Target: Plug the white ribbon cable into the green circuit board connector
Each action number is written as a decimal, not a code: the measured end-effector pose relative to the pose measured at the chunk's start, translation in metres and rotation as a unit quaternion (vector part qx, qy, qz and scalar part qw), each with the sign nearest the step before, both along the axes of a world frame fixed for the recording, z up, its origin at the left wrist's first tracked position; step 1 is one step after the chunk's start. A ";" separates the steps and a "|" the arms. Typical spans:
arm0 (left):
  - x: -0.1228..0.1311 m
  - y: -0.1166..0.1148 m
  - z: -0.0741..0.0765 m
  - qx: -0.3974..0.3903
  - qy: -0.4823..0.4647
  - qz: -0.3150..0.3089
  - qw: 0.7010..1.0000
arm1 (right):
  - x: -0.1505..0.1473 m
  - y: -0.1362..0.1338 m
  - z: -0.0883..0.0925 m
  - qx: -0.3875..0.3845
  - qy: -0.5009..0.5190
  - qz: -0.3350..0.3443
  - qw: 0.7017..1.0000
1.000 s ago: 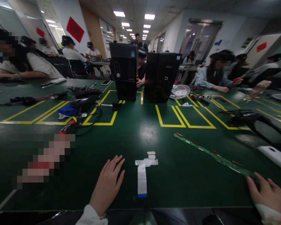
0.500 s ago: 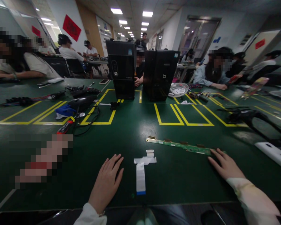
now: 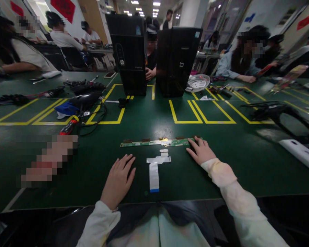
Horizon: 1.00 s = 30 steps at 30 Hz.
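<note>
Green circuit board (image 3: 154,142) has moved past the ribbon cable (image 3: 154,176); right hand (image 3: 202,152) loosely touches it; empty left hand (image 3: 118,181) lies beside the cable.

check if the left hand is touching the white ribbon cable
Apart: the head view shows green tabletop between the left hand's thumb and the white ribbon cable.

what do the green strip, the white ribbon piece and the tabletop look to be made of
Green strip: probably rigid circuit board, judging by its straight edge and small mounted parts; the gold-coloured shine suggests metal.
White ribbon piece: likely smooth plastic film, as it looks flat and thin with a blue end.
Tabletop: smooth dark green, softly reflecting light; laminate or a rubbery mat, can't tell which.
</note>
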<state>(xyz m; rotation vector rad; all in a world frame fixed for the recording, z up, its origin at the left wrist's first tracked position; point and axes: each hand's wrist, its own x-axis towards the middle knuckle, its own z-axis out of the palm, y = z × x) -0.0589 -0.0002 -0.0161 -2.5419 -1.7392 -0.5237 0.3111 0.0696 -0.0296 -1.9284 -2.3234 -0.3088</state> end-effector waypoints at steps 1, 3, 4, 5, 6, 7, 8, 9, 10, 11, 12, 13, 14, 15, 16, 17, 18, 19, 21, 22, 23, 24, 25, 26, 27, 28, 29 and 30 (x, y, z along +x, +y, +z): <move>0.000 0.000 0.000 -0.001 -0.001 0.001 1.000 | -0.003 -0.001 0.001 0.001 -0.002 0.007 1.000; 0.000 0.000 0.000 -0.002 -0.002 0.002 1.000 | -0.009 -0.004 0.004 0.004 -0.004 0.023 1.000; 0.000 0.000 0.000 -0.002 -0.001 0.002 1.000 | -0.011 -0.005 0.005 0.004 -0.004 0.031 1.000; 0.000 0.000 0.000 -0.002 0.000 0.001 1.000 | -0.013 -0.006 0.005 0.005 -0.002 0.038 0.999; 0.000 0.000 0.000 -0.003 0.000 0.001 1.000 | -0.014 -0.007 0.006 0.006 0.001 0.045 0.999; 0.000 0.000 0.000 -0.003 -0.001 0.000 1.000 | -0.015 -0.007 0.006 0.007 0.006 0.052 0.999; 0.000 0.000 0.000 -0.004 -0.003 0.000 1.000 | -0.015 -0.007 0.006 0.009 0.012 0.057 0.998; 0.000 0.000 0.000 -0.005 -0.005 0.000 1.000 | -0.015 -0.008 0.006 0.011 0.019 0.061 0.998; 0.000 0.000 0.000 -0.005 -0.007 0.001 1.000 | -0.015 -0.008 0.005 0.015 0.025 0.064 0.998; 0.000 0.000 0.000 -0.004 -0.008 0.001 1.000 | -0.015 -0.008 0.004 0.020 0.031 0.065 0.997; 0.000 0.000 0.000 -0.003 -0.010 0.001 1.000 | -0.015 -0.008 0.003 0.025 0.037 0.066 0.997; 0.000 0.000 0.000 -0.002 -0.011 0.002 1.000 | -0.015 -0.008 0.003 0.029 0.043 0.068 0.996; 0.000 0.000 -0.001 -0.001 -0.011 0.002 1.000 | -0.014 -0.008 0.002 0.033 0.048 0.068 0.996; 0.000 0.000 0.000 -0.001 -0.011 0.002 1.000 | -0.014 -0.007 0.002 0.035 0.051 0.069 0.996; 0.000 0.000 0.000 -0.001 -0.009 0.002 1.000 | -0.014 -0.007 0.001 0.036 0.052 0.070 0.996; 0.000 0.000 0.000 -0.003 -0.006 0.002 1.000 | -0.014 -0.008 0.001 0.036 0.053 0.069 0.996; 0.000 0.000 0.000 -0.004 -0.002 0.003 1.000 | -0.014 -0.008 0.001 0.034 0.052 0.067 0.996; 0.001 -0.001 0.000 -0.005 0.001 0.003 1.000 | -0.015 -0.008 0.001 0.033 0.051 0.066 0.996; 0.001 -0.001 0.000 -0.004 0.003 0.003 1.000 | -0.015 -0.008 0.000 0.030 0.050 0.062 0.996; 0.001 -0.001 0.001 -0.004 0.002 0.003 1.000 | -0.016 -0.008 0.000 0.029 0.050 0.059 0.997; 0.001 -0.001 0.001 -0.003 0.002 0.003 1.000 | -0.016 -0.008 0.000 0.030 0.049 0.058 0.997; 0.001 -0.001 0.001 -0.001 0.001 0.004 1.000 | -0.016 -0.009 0.000 0.031 0.048 0.058 0.997; 0.001 -0.001 0.001 -0.001 0.001 0.004 1.000 | -0.016 -0.009 0.000 0.032 0.047 0.060 0.997; 0.001 -0.001 0.001 -0.001 0.000 0.004 1.000 | -0.015 -0.009 0.002 0.033 0.048 0.063 0.996; 0.001 -0.001 0.001 -0.001 -0.002 0.004 1.000 | -0.014 -0.009 0.004 0.035 0.051 0.069 0.996; 0.001 -0.001 0.001 -0.001 -0.005 0.004 1.000 | -0.013 -0.008 0.006 0.036 0.057 0.075 0.995; 0.001 -0.001 0.001 0.000 -0.009 0.004 1.000 | -0.012 -0.007 0.010 0.037 0.064 0.083 0.994; 0.001 -0.001 0.001 0.001 -0.012 0.003 1.000 | -0.010 -0.006 0.014 0.038 0.071 0.094 0.992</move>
